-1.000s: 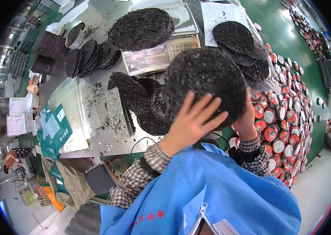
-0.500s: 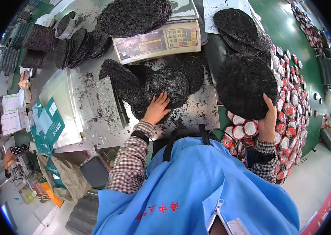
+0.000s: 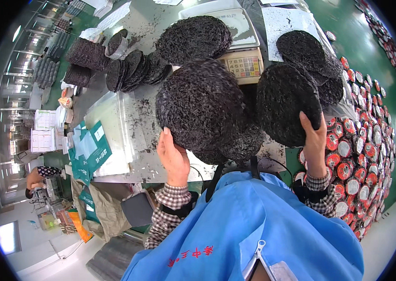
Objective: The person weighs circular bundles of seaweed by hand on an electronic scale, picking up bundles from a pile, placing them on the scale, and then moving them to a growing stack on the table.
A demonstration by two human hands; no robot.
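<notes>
My left hand (image 3: pixel 173 159) grips the near edge of a large round cake of dried seaweed (image 3: pixel 198 103), black and shreddy, raised in front of the scale. My right hand (image 3: pixel 315 140) pinches the right edge of another dried seaweed cake (image 3: pixel 284 105), tilted up beside the first. Under and between them, more dark seaweed (image 3: pixel 242 143) lies on the metal table. A stack of cakes (image 3: pixel 193 40) rests on the weighing scale (image 3: pixel 244 65), its display hidden behind the left-hand cake. At the back right, further cakes (image 3: pixel 301 49) overlap on white paper.
Several thin cakes (image 3: pixel 134 72) stand in a row at the back left. Transparent plastic sheets (image 3: pixel 116 117) and green printed bags (image 3: pixel 88 150) lie at the table's left edge. Many red-and-white round packs (image 3: pixel 362 164) cover the floor at right. Another person's arm (image 3: pixel 36 178) shows far left.
My left hand has come up from the pile on the table and now holds a large seaweed cake. The right-hand cake is tipped more upright. The whole view has shifted.
</notes>
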